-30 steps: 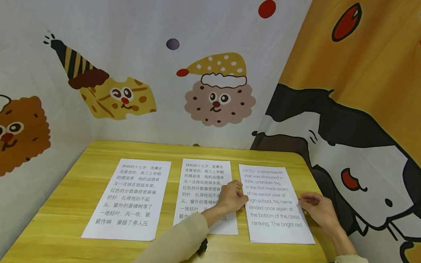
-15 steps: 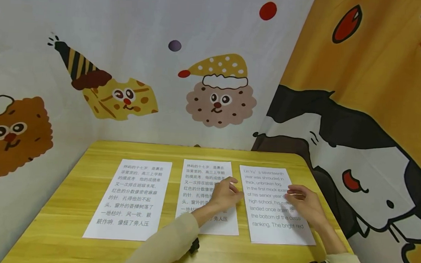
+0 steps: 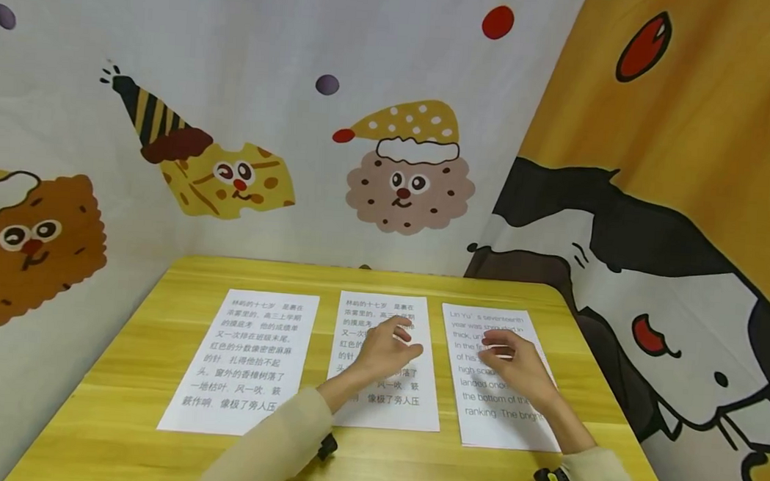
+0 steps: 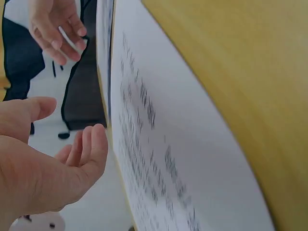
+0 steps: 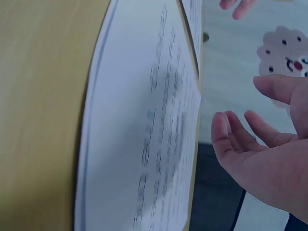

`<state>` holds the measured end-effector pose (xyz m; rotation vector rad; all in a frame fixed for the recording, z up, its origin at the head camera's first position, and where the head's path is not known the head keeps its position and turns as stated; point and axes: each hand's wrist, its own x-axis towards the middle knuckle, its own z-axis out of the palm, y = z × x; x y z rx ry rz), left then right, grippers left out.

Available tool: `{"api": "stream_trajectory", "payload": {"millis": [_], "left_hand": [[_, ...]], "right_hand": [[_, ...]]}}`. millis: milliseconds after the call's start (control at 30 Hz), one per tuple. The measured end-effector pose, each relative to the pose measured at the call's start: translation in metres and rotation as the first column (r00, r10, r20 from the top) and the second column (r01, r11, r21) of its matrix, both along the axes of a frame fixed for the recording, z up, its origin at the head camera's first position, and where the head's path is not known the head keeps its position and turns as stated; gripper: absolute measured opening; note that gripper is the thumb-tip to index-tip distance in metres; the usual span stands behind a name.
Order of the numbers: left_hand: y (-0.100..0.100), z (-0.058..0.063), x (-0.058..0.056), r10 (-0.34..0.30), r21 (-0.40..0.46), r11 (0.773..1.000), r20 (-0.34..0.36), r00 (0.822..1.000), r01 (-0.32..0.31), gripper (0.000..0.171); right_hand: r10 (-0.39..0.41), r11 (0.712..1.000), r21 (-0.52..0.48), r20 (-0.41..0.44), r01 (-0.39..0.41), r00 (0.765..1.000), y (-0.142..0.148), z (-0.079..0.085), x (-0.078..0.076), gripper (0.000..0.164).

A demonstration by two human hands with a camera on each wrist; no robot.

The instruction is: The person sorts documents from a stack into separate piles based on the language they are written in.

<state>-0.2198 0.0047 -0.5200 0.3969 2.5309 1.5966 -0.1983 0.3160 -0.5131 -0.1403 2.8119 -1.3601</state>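
Three printed paper stacks or sheets lie in a row on the table. My left hand (image 3: pixel 383 352) hovers above the middle paper (image 3: pixel 387 415), which carries Chinese text; its fingers are loosely bent and hold nothing. Over the right paper (image 3: pixel 479 430), printed in English, hangs my right hand (image 3: pixel 516 362), also holding nothing, thumb apart from the fingers. In the right wrist view that paper's edge (image 5: pixel 89 144) looks several sheets thick. The left paper (image 3: pixel 245 364), with Chinese text, lies apart from both hands.
The yellow wooden table (image 3: pixel 397 469) ends at a white curtain (image 3: pixel 257 56) with cartoon prints behind it. An orange curtain (image 3: pixel 709 128) with a large cartoon animal hangs along the right side.
My right hand has moved left from the English paper's right edge to above its middle. My left hand has drawn back left from that paper's edge, over the middle paper.
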Motion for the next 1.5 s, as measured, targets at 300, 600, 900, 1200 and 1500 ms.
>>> {"api": "stream_trajectory", "payload": {"millis": [300,600,900,1200,1500], "left_hand": [[-0.053,0.008,-0.007,0.050,0.004,0.999,0.013,0.999,-0.050,0.062],[-0.102,0.006,-0.003,0.117,-0.042,0.992,0.041,0.992,-0.116,0.063],[-0.130,-0.006,-0.002,0.151,-0.133,0.981,0.059,0.987,-0.142,0.068],[-0.133,-0.011,-0.002,0.163,-0.157,0.977,0.097,0.982,-0.147,0.070],[-0.130,-0.010,-0.003,0.136,-0.154,0.981,0.090,0.987,-0.122,0.070]], "right_hand": [[0.097,0.994,-0.046,-0.002,-0.097,0.995,-0.031,-0.005,-0.007,0.050],[0.156,0.985,-0.084,0.047,-0.152,0.987,-0.055,-0.010,-0.012,0.052],[0.145,0.986,-0.095,0.083,-0.137,0.986,-0.072,-0.013,-0.015,0.052],[0.119,0.990,-0.092,0.127,-0.107,0.985,-0.082,-0.017,-0.016,0.053],[0.106,0.991,-0.097,0.155,-0.091,0.982,-0.087,-0.016,-0.015,0.051]]}}
